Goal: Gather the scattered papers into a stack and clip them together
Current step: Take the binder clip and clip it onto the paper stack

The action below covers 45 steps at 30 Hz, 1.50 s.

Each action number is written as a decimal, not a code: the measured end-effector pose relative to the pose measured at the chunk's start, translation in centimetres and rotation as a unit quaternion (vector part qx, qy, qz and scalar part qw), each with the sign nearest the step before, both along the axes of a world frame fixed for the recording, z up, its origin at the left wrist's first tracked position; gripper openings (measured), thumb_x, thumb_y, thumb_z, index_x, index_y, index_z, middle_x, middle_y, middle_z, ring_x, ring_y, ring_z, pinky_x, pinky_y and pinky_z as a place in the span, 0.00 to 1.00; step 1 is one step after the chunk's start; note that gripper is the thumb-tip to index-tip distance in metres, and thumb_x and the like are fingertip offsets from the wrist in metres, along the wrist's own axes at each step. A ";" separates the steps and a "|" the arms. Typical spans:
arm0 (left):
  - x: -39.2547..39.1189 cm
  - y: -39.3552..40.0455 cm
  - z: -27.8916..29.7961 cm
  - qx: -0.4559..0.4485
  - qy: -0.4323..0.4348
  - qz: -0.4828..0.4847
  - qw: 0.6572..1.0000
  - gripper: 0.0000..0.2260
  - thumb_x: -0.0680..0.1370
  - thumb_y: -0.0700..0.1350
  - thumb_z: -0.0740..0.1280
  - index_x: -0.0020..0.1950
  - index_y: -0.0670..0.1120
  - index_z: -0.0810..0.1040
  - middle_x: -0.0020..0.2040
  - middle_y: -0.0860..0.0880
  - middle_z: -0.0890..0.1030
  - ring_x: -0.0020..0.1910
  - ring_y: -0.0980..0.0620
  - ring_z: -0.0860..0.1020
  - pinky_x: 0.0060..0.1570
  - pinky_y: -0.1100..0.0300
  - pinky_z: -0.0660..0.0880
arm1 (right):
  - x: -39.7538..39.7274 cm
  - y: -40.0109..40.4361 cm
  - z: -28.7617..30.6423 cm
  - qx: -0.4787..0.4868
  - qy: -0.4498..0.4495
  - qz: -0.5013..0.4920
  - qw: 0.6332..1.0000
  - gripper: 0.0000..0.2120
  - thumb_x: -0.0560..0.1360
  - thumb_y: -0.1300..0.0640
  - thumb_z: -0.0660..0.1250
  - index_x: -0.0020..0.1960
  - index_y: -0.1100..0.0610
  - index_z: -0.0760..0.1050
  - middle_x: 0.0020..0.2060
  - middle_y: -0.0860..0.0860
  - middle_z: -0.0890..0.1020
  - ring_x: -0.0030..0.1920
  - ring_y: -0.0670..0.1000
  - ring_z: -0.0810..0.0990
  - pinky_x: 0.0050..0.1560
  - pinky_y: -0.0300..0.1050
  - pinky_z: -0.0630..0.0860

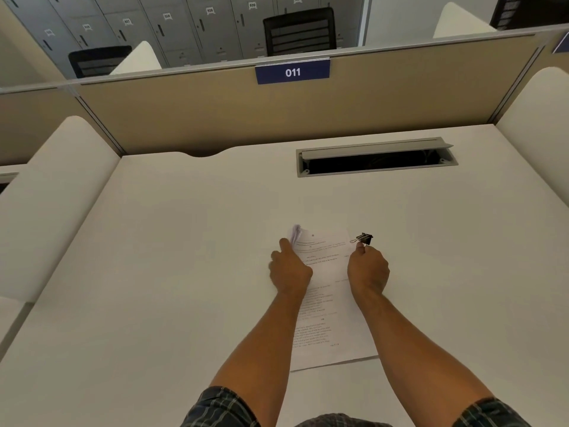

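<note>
Head view, looking down at a pale tabletop (184,272) inside a cubicle.

The papers (326,303) lie gathered in one stack near the middle of the tabletop, long side running away from me, printed text facing up. Their far left corner is lifted and curled, with the sheet edges fanned a little.

I see the left hand (289,269) resting on the left edge of the stack, its fingers curled at that lifted corner and pinching the sheets there. How many sheets it has I cannot tell.

The right hand (368,268) sits at the right edge of the stack, near the far corner. Its fingertips pinch a black binder clip (365,238) by one wire handle. The clip is just beyond the far right corner of the papers, close beside them. From here I cannot tell whether its mouth touches the sheets, or whether it rests on the tabletop.

Both forearms reach forward over the near half of the stack; plaid sleeves (215,408) show at the bottom edge.

Further back: an open cable slot (375,161) set into the tabletop, a tan divider panel (184,118) carrying a blue sign (292,72) reading 011, and grey lockers (184,29) and black chairs (300,30) behind it.
</note>
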State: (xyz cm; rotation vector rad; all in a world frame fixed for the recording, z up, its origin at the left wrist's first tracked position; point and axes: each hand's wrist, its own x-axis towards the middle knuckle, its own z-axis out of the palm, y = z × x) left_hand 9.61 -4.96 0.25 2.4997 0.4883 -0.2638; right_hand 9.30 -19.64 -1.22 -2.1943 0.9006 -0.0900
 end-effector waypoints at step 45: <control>-0.7 6.0 10.2 -0.486 -0.134 -0.127 0.854 0.20 0.68 0.42 0.78 0.57 0.58 0.84 0.55 0.47 0.85 0.56 0.45 0.83 0.55 0.44 0.82 | -0.4 -0.2 7.8 0.416 -0.367 -0.173 0.814 0.18 0.84 0.54 0.61 0.35 0.54 0.72 0.26 0.40 0.76 0.28 0.40 0.73 0.32 0.33 0.70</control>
